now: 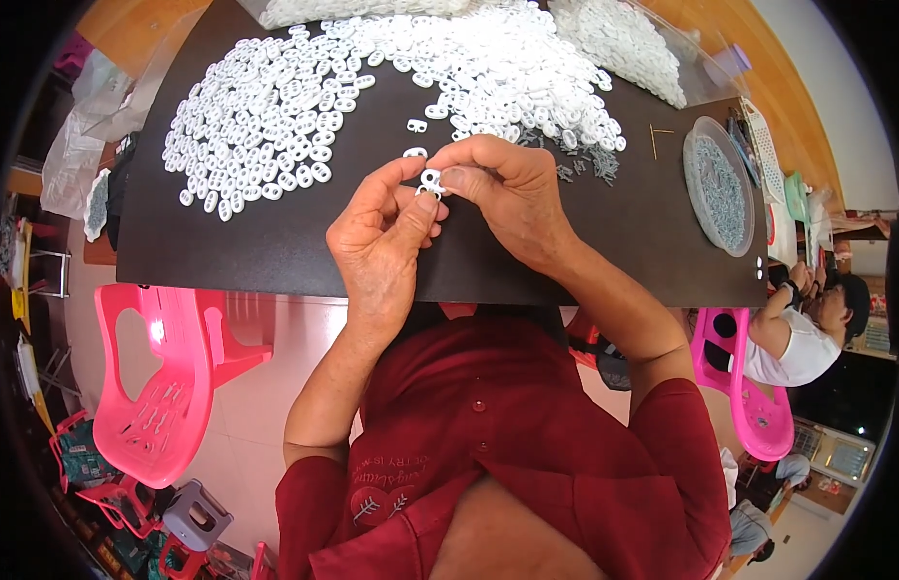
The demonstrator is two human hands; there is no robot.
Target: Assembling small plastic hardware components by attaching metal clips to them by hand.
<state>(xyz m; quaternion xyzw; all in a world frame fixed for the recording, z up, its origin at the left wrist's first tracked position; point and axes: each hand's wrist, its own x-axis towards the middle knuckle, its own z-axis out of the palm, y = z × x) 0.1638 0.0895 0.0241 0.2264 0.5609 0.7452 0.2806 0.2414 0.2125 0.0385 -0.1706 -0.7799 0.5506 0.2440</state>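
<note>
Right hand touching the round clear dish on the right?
Apart. The head view shows a wide stretch of bare dark table between the right hand and the round clear dish.

I see a white two-holed piece partly hidden by the right hand; the top edge crops a translucent bag.

Our left hand at half past ten, thumb and forefinger set in pinch, other fingers curled beneath! Our right hand at one o'clock, back turned to us, thumb close to bent forefinger. Fingertips almost meeting near twelve! Our left forearm slants up toward one, our right forearm angles toward half past ten, both elbows bent.
</note>
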